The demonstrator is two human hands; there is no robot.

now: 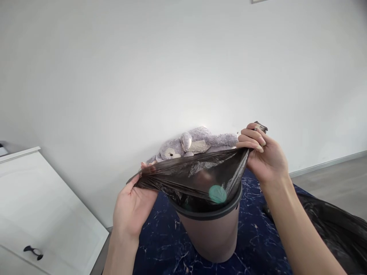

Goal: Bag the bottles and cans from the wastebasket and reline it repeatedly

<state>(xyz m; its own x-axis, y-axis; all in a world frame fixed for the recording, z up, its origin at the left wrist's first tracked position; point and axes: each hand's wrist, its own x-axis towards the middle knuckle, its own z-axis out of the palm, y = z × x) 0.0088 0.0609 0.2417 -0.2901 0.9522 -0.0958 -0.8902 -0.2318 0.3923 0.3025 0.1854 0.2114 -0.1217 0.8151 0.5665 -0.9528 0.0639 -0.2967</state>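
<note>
A thin black garbage bag [183,172] is stretched between my two hands above a trash can [210,236] with a pinkish-brown body and dark rim. My left hand [133,204] grips the bag's left edge, thumb and fingers closed on the film. At the other end, my right hand [265,154] pinches the bag's right corner with curled fingers. The lower part of the bag hangs inside the can's rim. A round green thing [217,194] shows at the bag's lower right; I cannot make out what it is.
Behind the bag, a grey-purple plush toy [197,141] lies against the white wall. The can stands on a dark blue marble-patterned tabletop [163,244]. More black plastic [332,225] lies at the right. A white cabinet [48,206] with a dark handle stands at the left.
</note>
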